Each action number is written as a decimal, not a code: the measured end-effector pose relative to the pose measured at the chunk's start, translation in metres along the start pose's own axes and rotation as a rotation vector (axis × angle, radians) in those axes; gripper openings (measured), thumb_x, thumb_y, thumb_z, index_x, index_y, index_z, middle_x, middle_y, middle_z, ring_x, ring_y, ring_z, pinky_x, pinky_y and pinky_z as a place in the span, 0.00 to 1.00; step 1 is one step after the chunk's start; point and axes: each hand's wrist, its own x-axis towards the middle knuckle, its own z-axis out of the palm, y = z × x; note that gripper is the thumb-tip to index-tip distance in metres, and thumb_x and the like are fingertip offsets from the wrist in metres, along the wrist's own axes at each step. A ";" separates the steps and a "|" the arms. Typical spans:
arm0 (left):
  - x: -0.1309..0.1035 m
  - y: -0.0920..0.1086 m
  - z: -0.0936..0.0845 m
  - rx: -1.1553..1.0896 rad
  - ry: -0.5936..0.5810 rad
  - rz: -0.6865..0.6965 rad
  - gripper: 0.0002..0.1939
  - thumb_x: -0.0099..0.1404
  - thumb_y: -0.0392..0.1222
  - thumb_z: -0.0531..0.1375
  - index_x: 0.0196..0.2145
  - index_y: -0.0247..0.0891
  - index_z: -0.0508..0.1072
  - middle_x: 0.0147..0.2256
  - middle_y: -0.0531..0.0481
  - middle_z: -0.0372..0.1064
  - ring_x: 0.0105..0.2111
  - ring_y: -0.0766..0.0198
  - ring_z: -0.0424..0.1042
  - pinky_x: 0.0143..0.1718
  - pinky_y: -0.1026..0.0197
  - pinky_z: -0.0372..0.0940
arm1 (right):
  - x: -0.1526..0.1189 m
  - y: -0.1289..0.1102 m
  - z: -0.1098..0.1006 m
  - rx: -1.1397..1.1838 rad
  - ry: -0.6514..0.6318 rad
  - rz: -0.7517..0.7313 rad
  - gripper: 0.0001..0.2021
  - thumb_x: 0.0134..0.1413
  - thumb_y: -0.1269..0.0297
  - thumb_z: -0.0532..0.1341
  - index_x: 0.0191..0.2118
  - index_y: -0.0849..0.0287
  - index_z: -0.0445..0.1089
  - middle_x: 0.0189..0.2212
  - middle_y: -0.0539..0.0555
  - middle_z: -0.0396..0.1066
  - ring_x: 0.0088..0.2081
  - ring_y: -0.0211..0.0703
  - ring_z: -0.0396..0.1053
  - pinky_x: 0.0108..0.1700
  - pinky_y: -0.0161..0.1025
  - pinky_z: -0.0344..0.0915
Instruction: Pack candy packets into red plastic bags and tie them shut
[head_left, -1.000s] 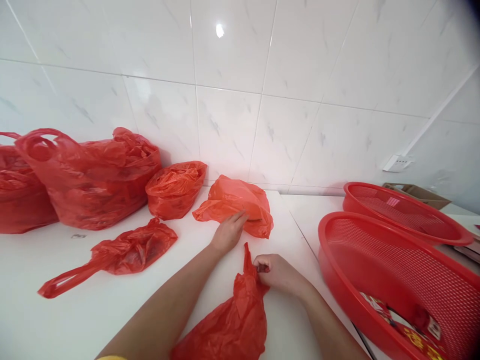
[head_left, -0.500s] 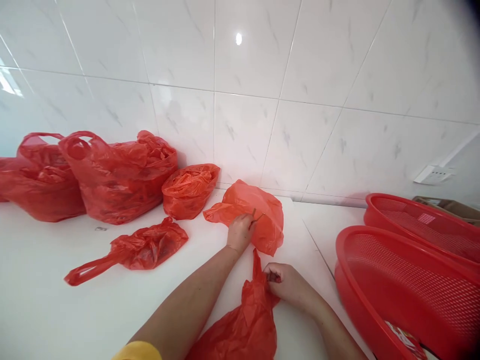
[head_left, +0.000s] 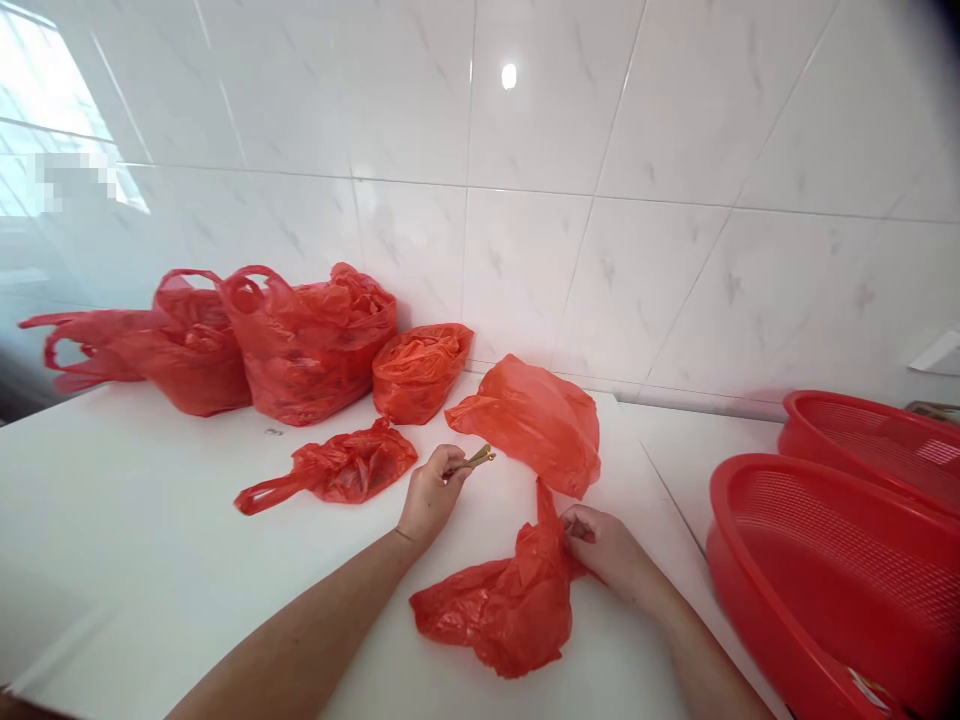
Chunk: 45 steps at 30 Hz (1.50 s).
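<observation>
My left hand (head_left: 432,492) pinches a small gold-coloured metal piece (head_left: 478,458) with two slim arms that spread at the far end; its exact kind I cannot make out. Above the white tabletop, my right hand (head_left: 606,552) has its fingers closed on the gathered neck of a crumpled red plastic bag (head_left: 506,605). That bag lies low in front of me, one handle sticking up beside my fingers. Just beyond both hands rests a looser, lighter red plastic bag (head_left: 536,415). Left of my left hand lies a small knotted red bag (head_left: 360,468).
Several filled red plastic bags (head_left: 311,345) stand along the tiled wall at the back left, with a smaller round bag (head_left: 420,375) beside them. Two red mesh baskets (head_left: 832,560) occupy the right side. A seam (head_left: 667,485) runs across the white surface near them.
My left hand has drawn back leftward from the loose bag, bringing the gold-coloured piece into plain sight. The right hand keeps its grip on the bag. The view has swung left.
</observation>
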 end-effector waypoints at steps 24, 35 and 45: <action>-0.039 0.022 -0.028 -0.102 0.015 -0.113 0.07 0.59 0.43 0.58 0.33 0.40 0.74 0.31 0.52 0.72 0.30 0.66 0.65 0.32 0.65 0.60 | -0.016 -0.036 0.009 -0.236 0.351 -0.200 0.11 0.53 0.55 0.56 0.36 0.53 0.70 0.37 0.51 0.71 0.37 0.42 0.70 0.40 0.39 0.66; -0.056 0.064 -0.011 -0.061 -0.268 0.036 0.06 0.62 0.39 0.57 0.34 0.43 0.74 0.35 0.55 0.74 0.37 0.66 0.71 0.42 0.64 0.64 | -0.024 -0.058 0.042 -0.076 0.245 -0.419 0.17 0.51 0.60 0.62 0.48 0.50 0.68 0.39 0.51 0.71 0.40 0.41 0.68 0.43 0.39 0.67; -0.064 0.081 -0.048 0.099 -0.310 0.103 0.09 0.63 0.43 0.55 0.37 0.46 0.75 0.35 0.52 0.74 0.36 0.63 0.71 0.39 0.60 0.65 | -0.038 -0.061 0.041 -0.013 0.165 -0.390 0.17 0.47 0.60 0.64 0.46 0.51 0.67 0.35 0.49 0.72 0.38 0.40 0.69 0.43 0.37 0.67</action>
